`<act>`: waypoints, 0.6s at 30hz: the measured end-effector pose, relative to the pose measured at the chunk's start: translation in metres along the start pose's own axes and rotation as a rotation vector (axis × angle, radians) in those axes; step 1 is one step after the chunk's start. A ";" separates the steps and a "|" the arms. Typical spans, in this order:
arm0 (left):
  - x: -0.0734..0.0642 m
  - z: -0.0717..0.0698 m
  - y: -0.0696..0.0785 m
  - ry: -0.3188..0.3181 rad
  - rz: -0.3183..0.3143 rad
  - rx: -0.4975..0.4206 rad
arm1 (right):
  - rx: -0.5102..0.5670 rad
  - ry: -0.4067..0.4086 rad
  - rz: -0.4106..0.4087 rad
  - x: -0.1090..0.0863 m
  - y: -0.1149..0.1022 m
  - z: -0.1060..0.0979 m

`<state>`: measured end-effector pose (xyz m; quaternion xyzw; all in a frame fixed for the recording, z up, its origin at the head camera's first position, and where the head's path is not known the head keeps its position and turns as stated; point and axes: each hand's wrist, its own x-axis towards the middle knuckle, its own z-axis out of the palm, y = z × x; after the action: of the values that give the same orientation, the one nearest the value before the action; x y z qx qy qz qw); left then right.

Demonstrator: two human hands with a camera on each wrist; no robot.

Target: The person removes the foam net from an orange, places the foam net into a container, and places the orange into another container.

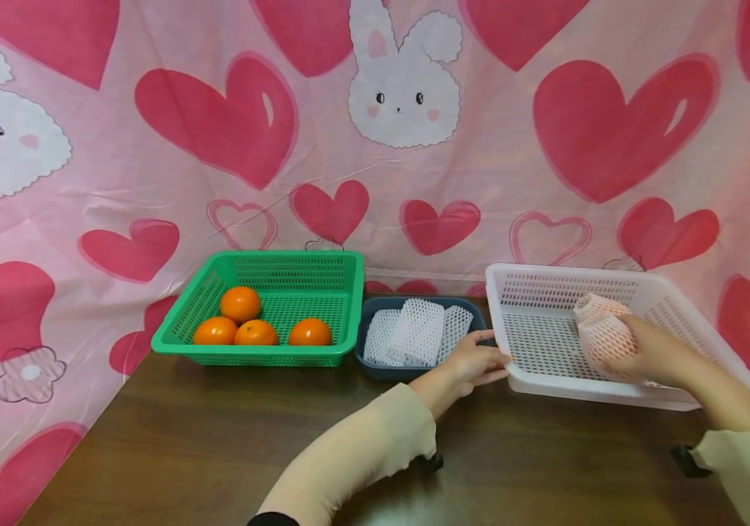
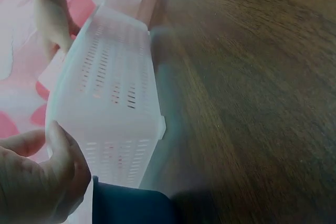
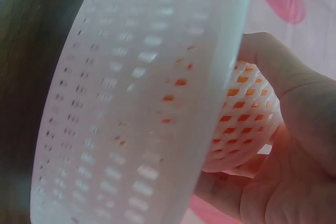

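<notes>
My right hand (image 1: 653,352) is inside the white basket (image 1: 601,395), gripping an orange in a white foam net (image 1: 611,340). In the right wrist view, orange skin shows through the mesh of that netted orange (image 3: 242,111), with fingers and thumb around it. Another netted orange (image 1: 594,305) lies just behind. At the basket's near left corner my left hand (image 1: 469,365) holds the rim by its fingertips. The left wrist view shows the left hand (image 2: 44,177) at that corner, a finger and thumb on the rim.
To the left stands a green basket (image 1: 259,359) with several bare oranges (image 1: 255,333). Between the baskets is a dark blue tray (image 1: 391,372) of empty white foam nets (image 1: 419,332). A pink heart-patterned cloth (image 1: 414,175) hangs behind the wooden table (image 1: 217,438).
</notes>
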<state>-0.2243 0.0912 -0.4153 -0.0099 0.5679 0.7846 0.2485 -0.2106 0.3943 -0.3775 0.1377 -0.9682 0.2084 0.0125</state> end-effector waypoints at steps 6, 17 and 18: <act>0.002 -0.002 0.000 0.005 -0.012 0.021 | -0.030 0.023 -0.040 0.004 -0.019 0.003; 0.002 -0.008 0.001 -0.022 -0.019 0.060 | -0.037 0.066 -0.076 0.009 -0.051 0.011; 0.002 -0.008 0.001 -0.029 -0.020 0.065 | -0.036 0.074 -0.084 0.009 -0.055 0.011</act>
<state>-0.2287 0.0843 -0.4176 0.0039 0.5896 0.7632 0.2645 -0.2044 0.3397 -0.3648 0.1703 -0.9641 0.1951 0.0594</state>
